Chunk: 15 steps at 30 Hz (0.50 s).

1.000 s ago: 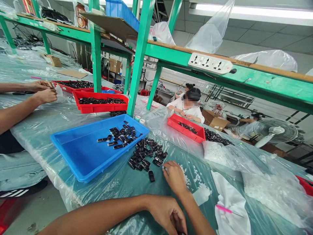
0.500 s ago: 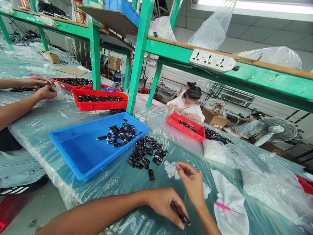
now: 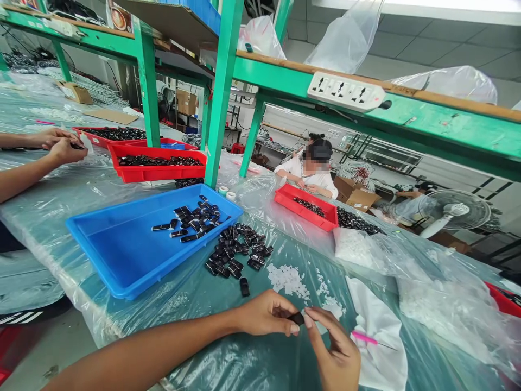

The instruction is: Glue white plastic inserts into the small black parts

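Observation:
My left hand (image 3: 271, 315) is closed around a small black plastic piece (image 3: 298, 318), its end poking out past the thumb and fingers. Against that end my right hand (image 3: 334, 342) brings its thumb and index finger together in a pinch; whatever is between them is too small to make out. Just beyond the hands lies a scatter of small white pieces (image 3: 288, 279). Further left is a heap of similar black pieces (image 3: 238, 250), with a single black piece (image 3: 245, 287) nearer me. A pink-handled pick (image 3: 364, 338) rests on a white cloth (image 3: 380, 320) right of my right hand.
A blue tray (image 3: 122, 277) with black pieces stands at left. Red trays (image 3: 142, 174) and another red tray (image 3: 305, 214) stand further back. A green shelf post (image 3: 222, 103) rises from the table. A co-worker's hands (image 3: 61, 145) work at far left; another person (image 3: 313, 168) sits opposite.
My right hand has come back from the white pieces to meet my left. My left hand has lifted the black piece up and away from me. The view has shifted slightly.

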Available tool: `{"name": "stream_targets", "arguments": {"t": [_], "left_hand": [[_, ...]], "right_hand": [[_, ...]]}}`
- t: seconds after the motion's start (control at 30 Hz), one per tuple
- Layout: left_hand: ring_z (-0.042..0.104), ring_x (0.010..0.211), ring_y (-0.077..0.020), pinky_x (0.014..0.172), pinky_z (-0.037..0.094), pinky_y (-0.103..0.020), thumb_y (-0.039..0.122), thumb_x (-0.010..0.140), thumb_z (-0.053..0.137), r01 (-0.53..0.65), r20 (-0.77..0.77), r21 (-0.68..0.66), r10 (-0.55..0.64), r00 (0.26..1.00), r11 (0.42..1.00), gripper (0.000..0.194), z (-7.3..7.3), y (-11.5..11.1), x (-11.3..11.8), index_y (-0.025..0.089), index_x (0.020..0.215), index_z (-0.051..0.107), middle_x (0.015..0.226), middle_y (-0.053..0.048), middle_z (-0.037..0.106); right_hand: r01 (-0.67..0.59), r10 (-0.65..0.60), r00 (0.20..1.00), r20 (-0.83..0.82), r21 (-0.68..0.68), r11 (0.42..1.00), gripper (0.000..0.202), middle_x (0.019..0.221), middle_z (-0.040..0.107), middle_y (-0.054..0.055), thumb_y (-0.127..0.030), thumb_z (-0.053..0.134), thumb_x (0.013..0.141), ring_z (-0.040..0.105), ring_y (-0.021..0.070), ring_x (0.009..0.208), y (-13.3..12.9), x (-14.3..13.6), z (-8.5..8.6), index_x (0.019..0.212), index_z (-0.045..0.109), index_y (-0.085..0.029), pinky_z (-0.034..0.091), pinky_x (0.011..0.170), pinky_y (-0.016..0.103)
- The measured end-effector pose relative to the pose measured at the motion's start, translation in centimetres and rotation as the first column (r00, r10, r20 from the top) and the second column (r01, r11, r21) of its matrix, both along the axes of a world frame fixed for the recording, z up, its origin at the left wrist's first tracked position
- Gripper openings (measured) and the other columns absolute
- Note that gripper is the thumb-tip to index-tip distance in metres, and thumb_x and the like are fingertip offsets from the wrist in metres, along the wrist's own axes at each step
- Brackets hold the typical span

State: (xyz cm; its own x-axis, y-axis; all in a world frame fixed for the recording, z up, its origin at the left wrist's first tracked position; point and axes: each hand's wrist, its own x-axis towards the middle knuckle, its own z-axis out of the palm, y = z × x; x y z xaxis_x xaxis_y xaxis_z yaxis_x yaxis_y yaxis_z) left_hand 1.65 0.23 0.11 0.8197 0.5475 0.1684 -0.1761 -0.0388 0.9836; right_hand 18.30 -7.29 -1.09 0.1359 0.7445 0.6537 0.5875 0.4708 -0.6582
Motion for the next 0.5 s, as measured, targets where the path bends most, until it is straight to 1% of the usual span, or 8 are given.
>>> {"name": "stream_targets", "arguments": {"t": [0.1,0.17,0.27,0.33,0.4,0.5], "left_hand": [[0.053,0.062,-0.0135,0.06,0.039,-0.022,0.05,0.072,0.067,-0.003,-0.002,0.012,0.003,1.0,1.0,0.043,-0.1,0.1,0.0,0.01,0.088,0.07,0.068,-0.004,0.062],[0.051,0.062,-0.0131,0.06,0.038,-0.022,0.049,0.074,0.064,-0.005,-0.007,0.049,0.006,1.0,0.999,0.042,-0.3,0.0,0.0,0.01,0.088,0.07,0.068,-0.004,0.061],[0.046,0.06,-0.0117,0.058,0.035,-0.021,0.047,0.078,0.06,-0.02,-0.014,0.14,0.022,1.0,0.99,0.039,-0.3,-0.1,-0.1,0.009,0.083,0.069,0.066,-0.002,0.056],[0.042,0.058,-0.0107,0.056,0.032,-0.021,0.047,0.08,0.058,-0.035,-0.023,0.186,0.04,0.999,0.982,0.039,0.0,-0.3,-0.1,0.01,0.08,0.067,0.062,0.0,0.052],[0.041,0.058,-0.0107,0.056,0.032,-0.021,0.049,0.08,0.056,-0.038,-0.024,0.196,0.044,0.999,0.98,0.04,0.4,-0.5,-0.2,0.01,0.077,0.066,0.061,0.0,0.05],[0.047,0.062,-0.013,0.06,0.037,-0.022,0.053,0.08,0.055,-0.019,-0.003,0.15,0.02,1.0,0.988,0.043,0.8,-0.6,-0.1,0.012,0.078,0.065,0.065,-0.002,0.054]], "right_hand": [[-0.015,0.013,0.997,0.071,0.03,0.999,0.015,0.088,0.067,0.002,-0.016,0.063,0.078,0.063,0.0164,0.082,0.0,-0.2,0.3,0.09,0.068,-0.024,0.05,0.072,0.026],[-0.011,0.007,0.996,0.084,0.04,0.999,0.016,0.088,0.067,0.003,-0.016,0.062,0.078,0.063,0.0161,0.082,-0.1,-0.2,0.3,0.091,0.067,-0.024,0.05,0.072,0.026],[-0.004,0.002,0.998,0.056,0.04,0.999,0.015,0.089,0.066,0.003,-0.015,0.062,0.078,0.063,0.0165,0.083,-0.1,-0.1,-0.1,0.09,0.067,-0.024,0.05,0.073,0.027],[0.004,-0.005,1.0,0.025,0.039,0.999,0.014,0.088,0.066,0.003,-0.015,0.063,0.078,0.063,0.0169,0.082,0.0,0.0,-0.5,0.089,0.066,-0.023,0.05,0.073,0.028],[0.02,-0.02,1.0,-0.001,0.041,0.999,0.012,0.088,0.066,0.004,-0.016,0.062,0.078,0.063,0.0174,0.082,0.1,-0.1,-0.9,0.088,0.065,-0.022,0.051,0.072,0.029],[0.051,-0.049,0.998,-0.033,0.052,0.997,0.011,0.087,0.066,0.005,-0.017,0.062,0.078,0.063,0.0181,0.081,0.1,-0.3,-1.2,0.087,0.065,-0.021,0.052,0.07,0.029]]}}
